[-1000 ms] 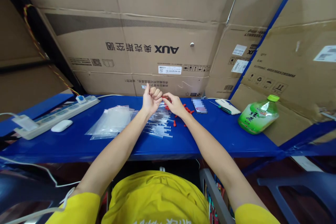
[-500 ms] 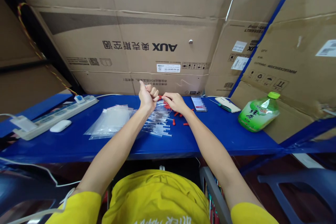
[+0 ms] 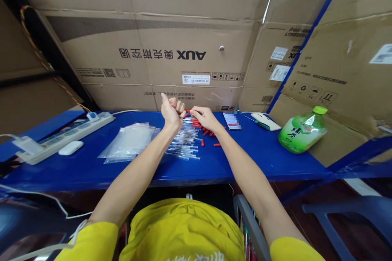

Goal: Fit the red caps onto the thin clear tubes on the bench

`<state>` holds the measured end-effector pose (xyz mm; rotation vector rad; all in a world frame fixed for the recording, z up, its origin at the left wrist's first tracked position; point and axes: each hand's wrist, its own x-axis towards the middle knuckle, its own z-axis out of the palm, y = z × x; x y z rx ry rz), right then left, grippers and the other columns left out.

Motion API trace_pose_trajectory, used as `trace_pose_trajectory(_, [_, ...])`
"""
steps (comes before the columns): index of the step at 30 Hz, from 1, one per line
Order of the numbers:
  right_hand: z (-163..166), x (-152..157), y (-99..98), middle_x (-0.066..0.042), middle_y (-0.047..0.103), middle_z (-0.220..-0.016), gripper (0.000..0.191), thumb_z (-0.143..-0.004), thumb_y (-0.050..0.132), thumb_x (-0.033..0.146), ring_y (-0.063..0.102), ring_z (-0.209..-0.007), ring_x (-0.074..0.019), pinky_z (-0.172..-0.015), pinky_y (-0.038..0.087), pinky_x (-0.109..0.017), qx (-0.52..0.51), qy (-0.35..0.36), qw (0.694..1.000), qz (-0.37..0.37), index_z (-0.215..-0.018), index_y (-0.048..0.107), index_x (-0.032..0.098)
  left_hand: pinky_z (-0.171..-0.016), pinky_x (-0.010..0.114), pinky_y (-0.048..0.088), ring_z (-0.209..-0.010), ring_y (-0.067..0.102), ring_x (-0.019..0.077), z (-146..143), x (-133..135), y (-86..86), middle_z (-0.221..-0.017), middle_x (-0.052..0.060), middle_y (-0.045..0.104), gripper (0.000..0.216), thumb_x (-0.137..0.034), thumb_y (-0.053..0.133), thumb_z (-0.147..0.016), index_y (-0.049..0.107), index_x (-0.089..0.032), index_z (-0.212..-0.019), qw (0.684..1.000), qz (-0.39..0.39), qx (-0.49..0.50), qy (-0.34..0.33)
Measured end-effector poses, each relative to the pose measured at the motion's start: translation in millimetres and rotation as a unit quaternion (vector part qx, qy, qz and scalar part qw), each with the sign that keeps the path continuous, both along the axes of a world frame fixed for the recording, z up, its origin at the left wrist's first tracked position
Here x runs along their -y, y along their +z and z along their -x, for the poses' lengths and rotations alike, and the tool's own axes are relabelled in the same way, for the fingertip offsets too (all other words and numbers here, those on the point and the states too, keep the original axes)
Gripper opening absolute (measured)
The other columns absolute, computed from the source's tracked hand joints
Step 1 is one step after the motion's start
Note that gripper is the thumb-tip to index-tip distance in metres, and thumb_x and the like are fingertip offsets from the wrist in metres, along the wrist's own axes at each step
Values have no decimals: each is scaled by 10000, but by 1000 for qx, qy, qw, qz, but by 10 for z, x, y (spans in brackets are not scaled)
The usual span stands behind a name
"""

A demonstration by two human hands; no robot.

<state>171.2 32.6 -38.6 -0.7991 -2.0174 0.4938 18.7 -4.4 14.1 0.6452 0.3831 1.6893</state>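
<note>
Red rubber-looking pieces (image 3: 202, 142), small and bulb-ended, lie loose in the middle of the bench (image 3: 254, 163), some partly under our right hand (image 3: 206, 119). Clear thin tubes (image 3: 184, 147) sit in a loose pile just left of them; a few red ends show at the far end of that pile.

Both hands are up over the far end. Right: thumb and index tips close together, pinch-like; can't tell if anything is between them. Left hand (image 3: 172, 112): fingers curled in, thumb sticking up; palm side hidden, so can't tell if it's gripping a tube. Small gap between the two hands, a bit of red showing there; unclear if held or lying behind.

Step in hand, our read: close two-handed finger work on the small red and clear parts. Next move calls for a light, exact pinch and steady alignment; the tubes look slick and easy to scatter.

Further out: flat clear bags (image 3: 127, 142) left of the tubes, power strip (image 3: 73, 134) and white case (image 3: 70, 148) beyond. Right side: phone (image 3: 232, 120), green-handled screwdriver (image 3: 262, 124), green bottle (image 3: 301, 134). Cardboard (image 3: 183, 28) behind.

Vs one second back: hands meet at the fingertips there; now they're apart, left shifted leftward. Bags, phone and bottle unchanged apart from slight camera drift.
</note>
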Motion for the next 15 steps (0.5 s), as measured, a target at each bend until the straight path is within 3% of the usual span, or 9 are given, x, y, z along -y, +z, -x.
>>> trace_pose_trajectory(15, [-22, -52, -29, 13, 543, -703, 492, -996, 481, 618, 474, -697, -148, -703, 381, -274, -33, 18, 999, 10, -751, 580, 203, -374, 210, 84, -387, 117, 61, -43, -10, -8, -478, -81, 127, 652, -618, 468, -1040, 197, -215, -606, 999, -33, 14, -11])
